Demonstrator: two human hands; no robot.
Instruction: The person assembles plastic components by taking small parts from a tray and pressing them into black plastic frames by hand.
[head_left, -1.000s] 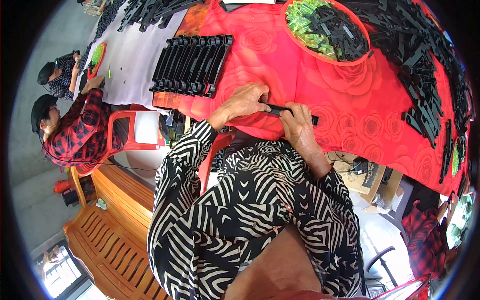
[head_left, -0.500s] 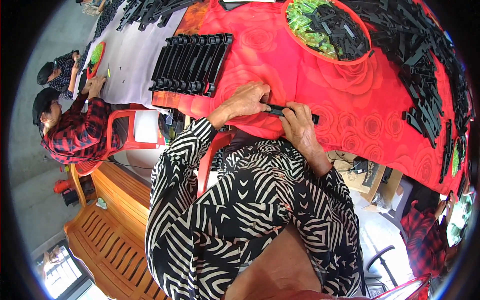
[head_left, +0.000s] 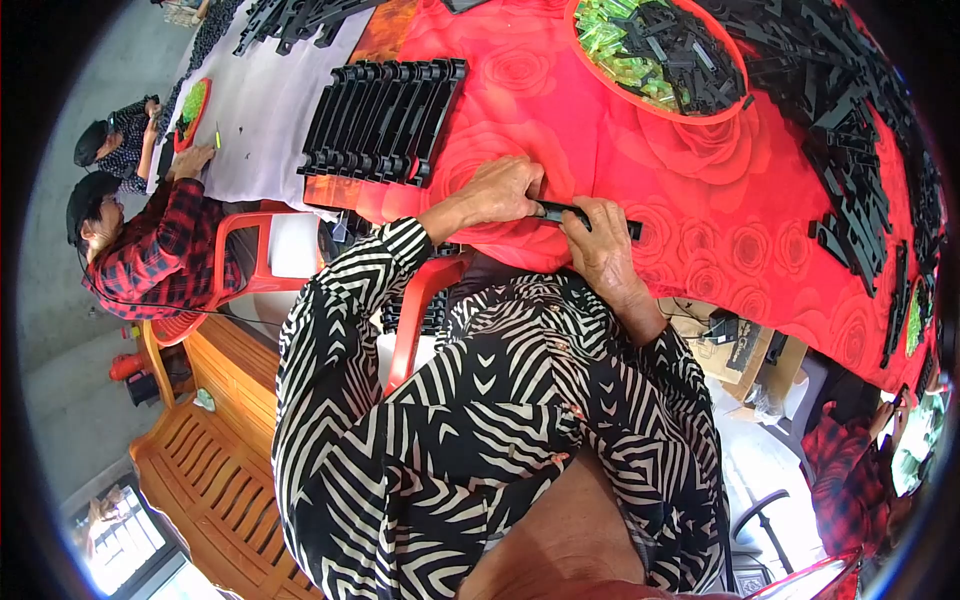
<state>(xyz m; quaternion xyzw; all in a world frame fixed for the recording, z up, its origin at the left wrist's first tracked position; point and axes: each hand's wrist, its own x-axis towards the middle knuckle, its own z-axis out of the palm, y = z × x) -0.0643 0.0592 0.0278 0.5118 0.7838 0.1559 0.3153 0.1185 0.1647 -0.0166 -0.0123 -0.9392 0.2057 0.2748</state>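
Note:
Near the front edge of the red rose-patterned cloth, both my hands grip one long black plastic strip [head_left: 558, 210]. My left hand [head_left: 503, 189] is closed around its left end, with the fingertips partly hidden. Toward the other end, my right hand [head_left: 603, 243] wraps its fingers over the strip, and a short piece sticks out to the right. Just left of my hands, several similar black strips [head_left: 385, 120] lie side by side in a neat row.
A round red-rimmed basket [head_left: 707, 120] of green clear pieces and black parts stands at the far right. Loose black parts [head_left: 850, 215] heap along the right side. Left are a seated person in a checked shirt [head_left: 165, 245], a red chair [head_left: 262, 225] and a wooden bench [head_left: 215, 470].
My hands and the strip stay in nearly the same place, with the fingers slightly shifted. My left elbow has moved a little outward. The view has shifted slightly.

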